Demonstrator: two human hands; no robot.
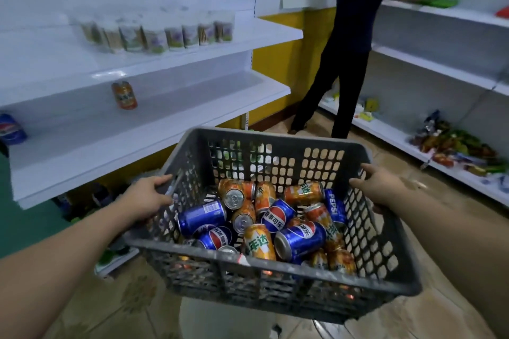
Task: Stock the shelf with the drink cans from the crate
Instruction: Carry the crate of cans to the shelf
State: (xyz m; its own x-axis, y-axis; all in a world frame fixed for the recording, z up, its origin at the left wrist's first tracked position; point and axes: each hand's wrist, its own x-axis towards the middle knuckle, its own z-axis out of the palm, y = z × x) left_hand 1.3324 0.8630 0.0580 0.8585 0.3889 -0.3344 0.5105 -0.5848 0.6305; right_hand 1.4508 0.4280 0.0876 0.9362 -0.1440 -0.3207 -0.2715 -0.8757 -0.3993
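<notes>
Left hand [150,197] and right hand [378,187] clamped on crate [275,278] rims, carrying cans [275,224] toward left shelf [170,115]; next, probably setting down, then freeing one hand.

The blue aluminium can [334,205] just inside the crate wall beside the right hand [381,186] reads "PEPSI" in white down its side. Another blue can with the red-white-blue globe [276,215], farther from that hand toward the crate's middle, carries "百事可乐". An orange can [259,242] nearer the wearer shows "年达".
</notes>
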